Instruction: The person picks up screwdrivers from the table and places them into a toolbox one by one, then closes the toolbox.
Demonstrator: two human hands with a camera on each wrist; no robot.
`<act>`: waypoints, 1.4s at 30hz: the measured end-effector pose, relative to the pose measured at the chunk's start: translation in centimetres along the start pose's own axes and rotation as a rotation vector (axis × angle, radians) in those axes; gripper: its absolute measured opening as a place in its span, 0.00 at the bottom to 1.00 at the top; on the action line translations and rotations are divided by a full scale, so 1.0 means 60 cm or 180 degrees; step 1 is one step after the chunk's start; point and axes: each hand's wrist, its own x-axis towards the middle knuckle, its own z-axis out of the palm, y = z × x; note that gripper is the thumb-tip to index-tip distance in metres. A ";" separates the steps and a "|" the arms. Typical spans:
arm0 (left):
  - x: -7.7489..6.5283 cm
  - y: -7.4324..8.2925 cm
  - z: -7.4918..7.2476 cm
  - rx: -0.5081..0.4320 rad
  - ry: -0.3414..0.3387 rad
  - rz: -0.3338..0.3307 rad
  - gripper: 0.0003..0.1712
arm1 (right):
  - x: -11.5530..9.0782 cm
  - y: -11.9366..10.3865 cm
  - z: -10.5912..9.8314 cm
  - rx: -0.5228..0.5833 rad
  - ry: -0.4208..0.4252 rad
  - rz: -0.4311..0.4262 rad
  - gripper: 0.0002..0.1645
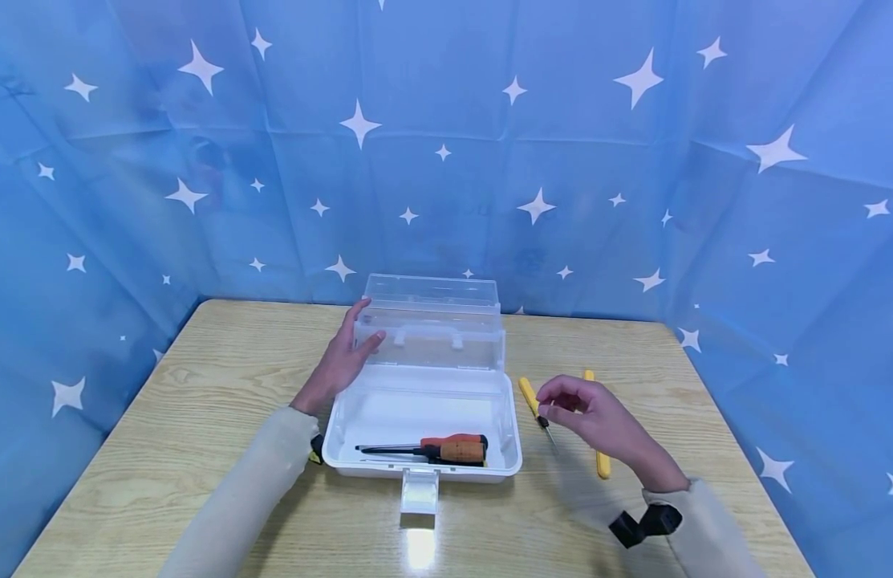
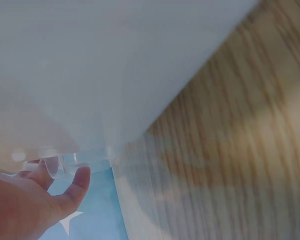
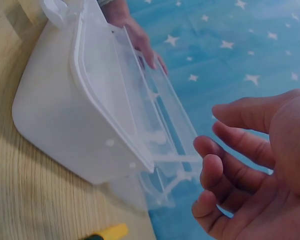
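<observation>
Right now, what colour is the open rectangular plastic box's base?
The base is white, clearest in the head view.

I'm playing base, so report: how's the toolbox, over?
Left grip holds lid. Right grip empty, near yellow screwdriver. Toolbox open, screwdrivers inside. Nothing visibly blocking.

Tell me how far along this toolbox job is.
Done: the toolbox is open, with a red-handled screwdriver and an orange-handled screwdriver inside.
In hand: the left hand holds the clear lid; the right hand, holding nothing, hovers near a yellow-handled screwdriver on the table.
Remaining, if this is packing: likely that screwdriver and a yellow item partly hidden by the right hand, then closing the lid.
</observation>
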 end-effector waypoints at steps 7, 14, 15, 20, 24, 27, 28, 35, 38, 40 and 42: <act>0.001 -0.002 0.000 -0.0036 -0.0004 -0.0020 0.43 | -0.012 0.009 -0.017 -0.0003 0.0115 0.0121 0.07; 0.001 -0.002 -0.001 -0.0068 -0.0018 0.0029 0.42 | -0.028 0.032 -0.035 -0.0067 0.0224 0.0227 0.08; 0.001 -0.002 -0.001 -0.0074 -0.0017 0.0034 0.42 | -0.030 0.036 -0.037 -0.0070 0.0242 0.0255 0.08; 0.001 -0.001 -0.001 -0.0091 -0.0018 0.0045 0.42 | -0.041 0.053 -0.050 -0.0017 0.0321 0.0398 0.10; 0.000 -0.001 -0.002 -0.0098 -0.0029 0.0040 0.42 | -0.045 0.066 -0.057 0.0002 0.0381 0.0450 0.10; -0.001 0.000 -0.003 -0.0093 -0.0028 0.0032 0.42 | -0.047 0.075 -0.062 0.0000 0.0406 0.0531 0.11; -0.001 0.000 -0.003 -0.0091 -0.0027 0.0033 0.42 | -0.048 0.078 -0.063 -0.0001 0.0404 0.0565 0.12; 0.000 -0.002 -0.002 -0.0093 -0.0026 0.0035 0.42 | -0.053 0.092 -0.068 -0.0005 0.0402 0.0813 0.15; 0.000 -0.001 -0.002 -0.0093 -0.0029 0.0027 0.42 | -0.055 0.098 -0.069 -0.0016 0.0418 0.0835 0.17; 0.000 0.000 -0.002 -0.0093 -0.0027 0.0016 0.42 | -0.056 0.102 -0.071 -0.0012 0.0437 0.0864 0.18; -0.001 0.001 -0.002 -0.0099 -0.0020 0.0003 0.42 | -0.058 0.106 -0.072 -0.0009 0.0464 0.0893 0.19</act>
